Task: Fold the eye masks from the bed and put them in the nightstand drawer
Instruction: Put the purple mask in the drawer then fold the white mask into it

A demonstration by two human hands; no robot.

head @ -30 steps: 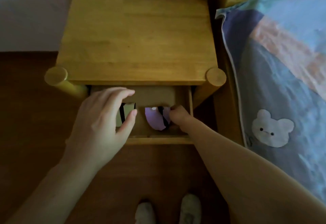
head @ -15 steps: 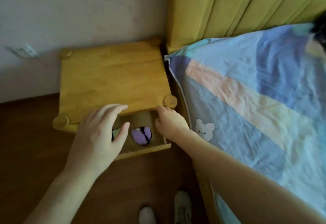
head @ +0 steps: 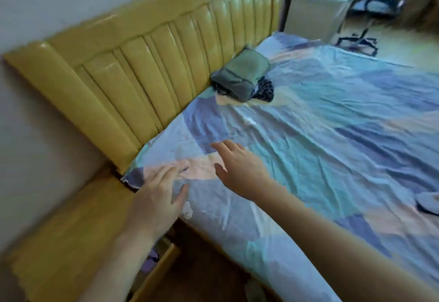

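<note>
Both of my hands hover empty over the near corner of the bed, which has a blue, teal and pink patchwork sheet. My left hand has its fingers spread above the sheet's corner. My right hand is open a little further onto the bed. The wooden nightstand is at the lower left, its drawer still pulled out with a purple eye mask showing inside. A pale item lies at the bed's right edge; the blur hides what it is.
A yellow padded headboard runs behind the bed. A grey-green folded bundle with dark patterned cloth under it lies by the headboard. A white cabinet and an office chair stand beyond the bed.
My view has swung from the nightstand to the bed. Both hands have left the drawer and moved over the bed's corner, holding nothing.
</note>
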